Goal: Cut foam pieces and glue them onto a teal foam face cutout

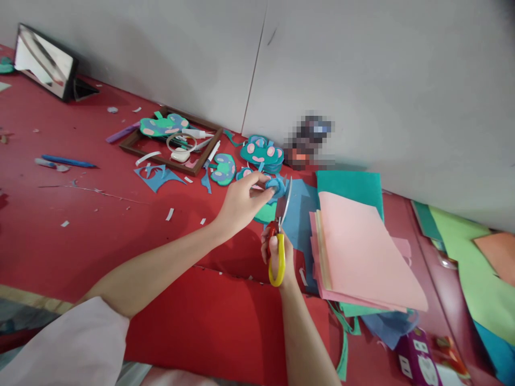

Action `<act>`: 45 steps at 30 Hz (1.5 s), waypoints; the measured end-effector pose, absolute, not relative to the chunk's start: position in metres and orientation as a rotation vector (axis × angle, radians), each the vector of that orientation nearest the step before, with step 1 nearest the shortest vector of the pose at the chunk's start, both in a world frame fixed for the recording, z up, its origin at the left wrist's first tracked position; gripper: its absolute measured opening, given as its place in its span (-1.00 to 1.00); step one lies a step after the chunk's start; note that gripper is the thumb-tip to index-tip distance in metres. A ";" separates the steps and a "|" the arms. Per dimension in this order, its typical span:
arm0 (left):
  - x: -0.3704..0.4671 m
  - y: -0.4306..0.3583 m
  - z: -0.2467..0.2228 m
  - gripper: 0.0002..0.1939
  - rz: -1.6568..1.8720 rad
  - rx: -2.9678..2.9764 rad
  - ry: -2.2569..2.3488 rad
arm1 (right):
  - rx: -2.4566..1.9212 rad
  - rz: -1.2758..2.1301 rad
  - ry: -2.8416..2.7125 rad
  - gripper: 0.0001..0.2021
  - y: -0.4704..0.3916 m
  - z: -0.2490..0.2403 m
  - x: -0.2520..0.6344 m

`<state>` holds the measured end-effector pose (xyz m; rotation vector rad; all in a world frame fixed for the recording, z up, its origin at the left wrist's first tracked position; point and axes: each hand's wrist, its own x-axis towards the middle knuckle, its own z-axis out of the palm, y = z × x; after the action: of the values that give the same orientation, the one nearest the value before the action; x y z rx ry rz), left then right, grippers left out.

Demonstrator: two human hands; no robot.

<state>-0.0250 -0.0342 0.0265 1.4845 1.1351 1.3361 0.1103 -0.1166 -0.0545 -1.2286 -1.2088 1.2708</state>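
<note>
One pinch, closed: my left hand (pixel 246 202) held the blue piece (pixel 277 184), likely soft, light, best gripped at its edge; right hand (pixel 288 260) clasped scissors (pixel 280 249), blades parted.

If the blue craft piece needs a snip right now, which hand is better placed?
Likely the right hand: it holds the yellow-and-red-handled scissors, blades beside the blue craft piece, which the left hand pinches.

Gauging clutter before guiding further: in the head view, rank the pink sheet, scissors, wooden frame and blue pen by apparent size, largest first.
1. Pink sheet
2. Wooden frame
3. Scissors
4. Blue pen
</note>
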 end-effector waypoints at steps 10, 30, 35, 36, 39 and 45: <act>-0.025 -0.035 0.026 -0.97 1.341 1.522 1.165 | -1.245 1.260 -1.232 -0.63 -0.116 -0.055 0.111; -0.025 -0.036 0.024 -0.95 1.328 1.540 1.155 | -1.260 1.250 -1.249 -0.63 -0.117 -0.052 0.110; -0.025 -0.035 0.025 -0.96 1.314 1.529 1.148 | -1.258 1.275 -1.204 -0.63 -0.117 -0.053 0.110; -0.025 -0.035 0.025 -0.96 1.315 1.525 1.150 | -1.262 1.286 -1.189 -0.62 -0.117 -0.054 0.110; -0.025 -0.035 0.026 -0.95 1.318 1.517 1.158 | -1.289 1.318 -1.136 -0.59 -0.118 -0.055 0.109; -0.023 -0.036 0.026 -0.97 1.325 1.512 1.170 | -1.313 1.321 -1.065 -0.60 -0.119 -0.058 0.108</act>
<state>-0.0231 -0.0356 0.0259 1.5122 1.1703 1.3254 0.1082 -0.1192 -0.0583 -1.3130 -1.0647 1.3205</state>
